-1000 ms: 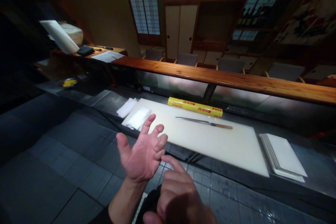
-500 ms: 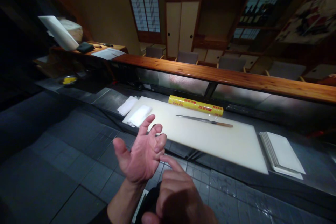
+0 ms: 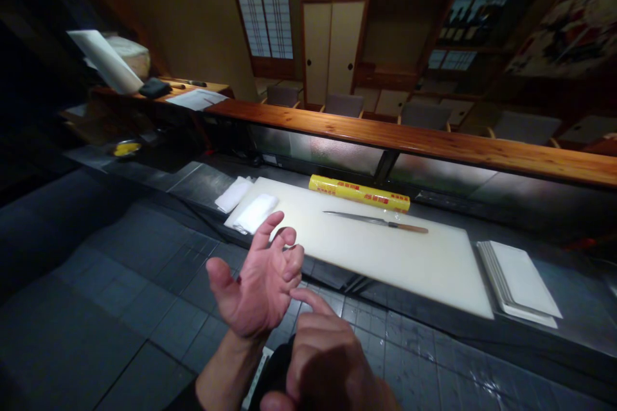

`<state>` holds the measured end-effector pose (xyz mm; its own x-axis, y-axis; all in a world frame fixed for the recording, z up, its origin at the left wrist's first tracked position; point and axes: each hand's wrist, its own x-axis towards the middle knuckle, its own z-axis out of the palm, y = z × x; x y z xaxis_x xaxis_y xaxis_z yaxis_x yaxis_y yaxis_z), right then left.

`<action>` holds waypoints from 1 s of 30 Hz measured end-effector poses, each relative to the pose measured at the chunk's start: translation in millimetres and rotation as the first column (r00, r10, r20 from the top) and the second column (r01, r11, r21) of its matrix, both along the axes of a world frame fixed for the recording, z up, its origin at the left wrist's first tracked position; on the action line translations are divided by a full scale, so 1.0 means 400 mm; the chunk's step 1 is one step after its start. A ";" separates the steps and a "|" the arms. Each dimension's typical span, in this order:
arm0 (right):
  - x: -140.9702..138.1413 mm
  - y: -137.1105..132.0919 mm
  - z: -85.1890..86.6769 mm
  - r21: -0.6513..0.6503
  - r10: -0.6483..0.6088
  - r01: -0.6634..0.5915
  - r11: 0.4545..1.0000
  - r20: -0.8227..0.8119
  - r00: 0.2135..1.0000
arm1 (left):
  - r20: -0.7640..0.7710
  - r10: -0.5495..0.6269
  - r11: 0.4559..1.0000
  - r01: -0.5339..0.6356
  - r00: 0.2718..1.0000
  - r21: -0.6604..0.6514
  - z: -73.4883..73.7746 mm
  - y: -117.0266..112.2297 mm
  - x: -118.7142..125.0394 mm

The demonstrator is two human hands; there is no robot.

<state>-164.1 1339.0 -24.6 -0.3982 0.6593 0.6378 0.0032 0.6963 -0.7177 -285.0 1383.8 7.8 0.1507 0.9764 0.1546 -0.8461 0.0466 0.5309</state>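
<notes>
My left hand [image 3: 260, 282] is held palm up in front of the counter, thumb spread and fingers half bent, with nothing in it. Below and to its right is my right hand [image 3: 328, 347], its index finger stretched out so that the tip touches the little-finger edge of my left palm. The right hand's other fingers are bent and partly hidden; its thumb stands apart at the bottom. Beyond both hands lies a white cutting board [image 3: 385, 257]. A long knife [image 3: 376, 220] with a wooden handle rests on it, blade pointing left.
A yellow roll of wrap [image 3: 359, 192] lies along the board's far edge. Folded white cloths [image 3: 255, 212] are at its left end, stacked white trays [image 3: 520, 282] at its right. Behind runs a raised wooden counter [image 3: 347, 130]. A bowl with yellow contents [image 3: 126, 149] stands far left.
Both hands have shifted very slightly left, with the fingertip still against the left palm. The objects on the counter lie as before.
</notes>
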 end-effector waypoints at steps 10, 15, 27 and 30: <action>-0.014 0.006 0.032 0.010 0.015 -0.014 1.000 -0.069 0.998 | -0.020 0.040 0.999 -0.040 0.999 -0.001 -0.005 -0.002 -0.006; -0.013 0.005 0.025 0.013 0.015 -0.014 1.000 -0.047 0.999 | -0.022 0.038 0.999 -0.038 0.999 0.002 -0.003 -0.007 -0.006; 0.032 0.033 0.092 0.036 -0.299 0.297 0.954 0.075 0.951 | -0.024 -0.041 0.986 0.037 0.999 -0.161 0.025 -0.018 -0.010; 0.043 0.049 0.092 0.029 -0.295 0.294 0.955 0.140 0.945 | -0.009 -0.085 0.982 0.082 0.996 -0.172 0.030 -0.021 -0.009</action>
<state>-146.9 1358.7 12.2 -0.2729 0.7560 0.5950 0.3098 0.6546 -0.6896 -288.8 1375.4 19.8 0.2336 0.9722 -0.0166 -0.8268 0.2076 0.5227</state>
